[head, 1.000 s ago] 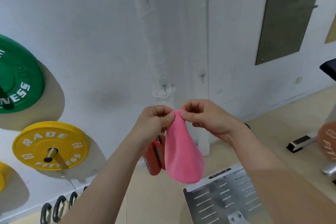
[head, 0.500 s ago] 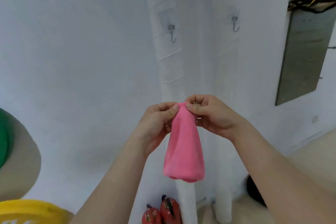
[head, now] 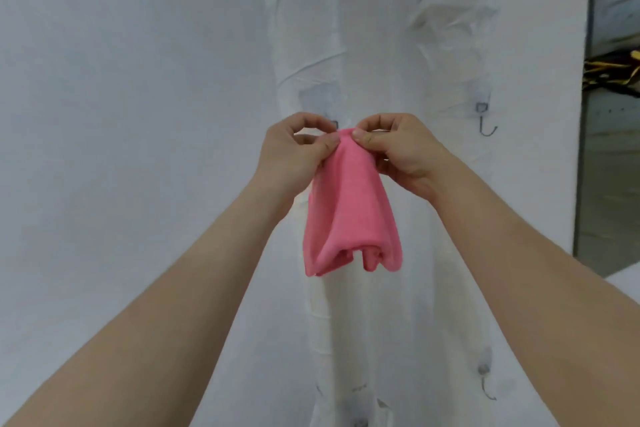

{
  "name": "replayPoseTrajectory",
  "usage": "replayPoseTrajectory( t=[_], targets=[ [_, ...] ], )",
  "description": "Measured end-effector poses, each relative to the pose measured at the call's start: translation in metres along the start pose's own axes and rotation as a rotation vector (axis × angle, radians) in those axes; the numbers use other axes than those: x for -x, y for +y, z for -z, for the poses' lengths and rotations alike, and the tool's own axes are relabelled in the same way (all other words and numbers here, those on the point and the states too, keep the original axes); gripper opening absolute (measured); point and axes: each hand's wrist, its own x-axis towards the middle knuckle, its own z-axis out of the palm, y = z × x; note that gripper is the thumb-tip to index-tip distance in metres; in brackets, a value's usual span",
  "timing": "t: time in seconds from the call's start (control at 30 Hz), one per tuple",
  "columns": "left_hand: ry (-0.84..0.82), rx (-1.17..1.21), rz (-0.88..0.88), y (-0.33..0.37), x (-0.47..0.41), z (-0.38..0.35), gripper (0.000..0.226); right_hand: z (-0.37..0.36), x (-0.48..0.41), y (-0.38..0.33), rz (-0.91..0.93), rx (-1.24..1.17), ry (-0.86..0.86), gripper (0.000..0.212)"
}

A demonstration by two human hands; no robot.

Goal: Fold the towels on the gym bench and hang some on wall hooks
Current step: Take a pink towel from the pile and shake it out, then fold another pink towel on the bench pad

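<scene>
To catch the wall hook (head: 335,124) behind, pinching pink towel (head: 349,211) top with left hand (head: 294,156) and right hand (head: 398,149).

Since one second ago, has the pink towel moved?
Yes, upward: the pink towel went from just below the lower hook to level with the upper hook.

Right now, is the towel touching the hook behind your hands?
Cannot tell. Head view: the left hand and towel hide most of the hook; no gap shows.
</scene>
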Motion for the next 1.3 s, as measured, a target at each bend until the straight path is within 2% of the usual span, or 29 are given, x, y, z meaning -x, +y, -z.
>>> replayPoseTrajectory(
  t=[0.13, 0.2, 0.27, 0.37, 0.47, 0.5, 0.57, 0.6, 0.67, 0.73, 0.77, 0.87, 0.97, 1.03, 1.17, 1.3],
  targets=[
    [0.157, -0.393, -0.216, -0.021, -0.040, -0.003, 0.005, -0.003, -0.043, 0.012, 0.080, 0.156, 0.099, 0.017],
    [0.192, -0.561, -0.336, -0.038, -0.044, -0.007, 0.004, -0.002, -0.053, 0.029, 0.094, 0.081, 0.121, 0.020],
    [0.224, -0.592, -0.429, -0.052, -0.039, -0.009, 0.006, -0.001, -0.051, 0.043, 0.118, -0.007, 0.137, 0.022],
    [0.309, -0.519, -0.486, -0.074, -0.029, -0.011, 0.011, -0.006, -0.044, 0.064, 0.165, -0.012, 0.191, 0.021],
    [0.379, -0.491, -0.488, -0.088, -0.020, -0.019, 0.017, -0.011, -0.034, 0.075, 0.173, 0.124, 0.235, 0.015],
    [0.389, -0.480, -0.475, -0.090, -0.017, -0.020, 0.018, -0.009, -0.031, 0.074, 0.160, 0.221, 0.224, 0.018],
    [0.397, -0.532, -0.479, -0.091, -0.012, -0.020, 0.021, -0.002, -0.023, 0.065, 0.124, 0.380, 0.167, 0.043],
    [0.398, -0.625, -0.505, -0.090, -0.010, -0.019, 0.022, 0.002, -0.019, 0.057, 0.090, 0.414, 0.135, 0.053],
    [0.336, -0.784, -0.566, -0.088, -0.007, -0.014, 0.022, 0.006, -0.009, 0.043, 0.021, 0.397, 0.034, 0.060],
    [0.177, -0.742, -0.553, -0.087, -0.005, -0.009, 0.026, 0.001, 0.001, 0.040, -0.003, 0.383, -0.084, 0.056],
    [0.109, -0.693, -0.540, -0.087, -0.002, -0.006, 0.031, -0.003, 0.004, 0.042, 0.006, 0.408, -0.105, 0.047],
    [-0.016, -0.560, -0.458, -0.084, 0.011, -0.001, 0.038, -0.012, 0.013, 0.051, 0.051, 0.485, -0.036, 0.031],
    [-0.118, -0.427, -0.292, -0.080, 0.021, 0.007, 0.043, -0.014, 0.018, 0.049, 0.009, 0.511, 0.007, 0.034],
    [-0.097, -0.383, -0.234, -0.080, 0.031, 0.014, 0.045, -0.012, 0.025, 0.047, -0.032, 0.496, 0.020, 0.038],
    [0.110, -0.242, -0.139, -0.084, 0.067, 0.033, 0.034, -0.006, 0.063, 0.045, -0.053, 0.459, 0.198, 0.033],
    [0.039, -0.156, -0.013, -0.095, 0.113, 0.045, 0.031, -0.006, 0.120, 0.047, -0.132, 0.409, 0.412, 0.025]
  ],
)
